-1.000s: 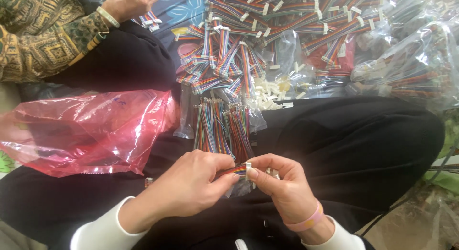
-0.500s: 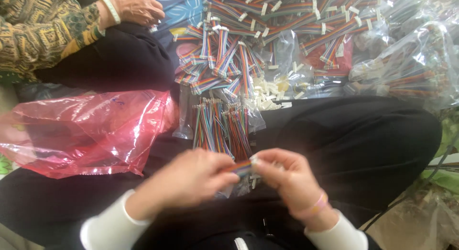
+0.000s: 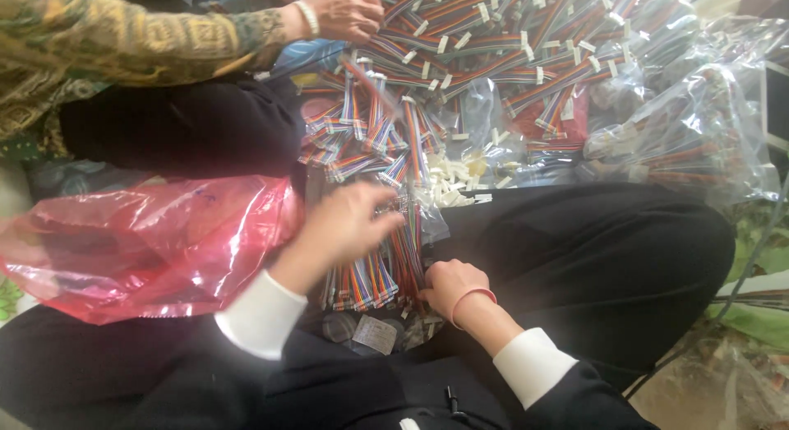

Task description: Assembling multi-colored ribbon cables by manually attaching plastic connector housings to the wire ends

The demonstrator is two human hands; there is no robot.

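Hands [image 3: 353, 224] parted, left reaching over ribbon cables [image 3: 374, 278]

Black sleeves end in white cuffs at both wrists. The right hand [image 3: 454, 284] wears a pink band; the left hand [image 3: 349, 224] is bare. Black trousers.

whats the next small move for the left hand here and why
Probably lower the left hand onto the multicoloured wire bundles in the lap and pinch out one lead. It hovers blurred above them with fingers spread and nothing visibly held, while the right hand rests curled at the bundles' lower edge, seemingly steadying them.
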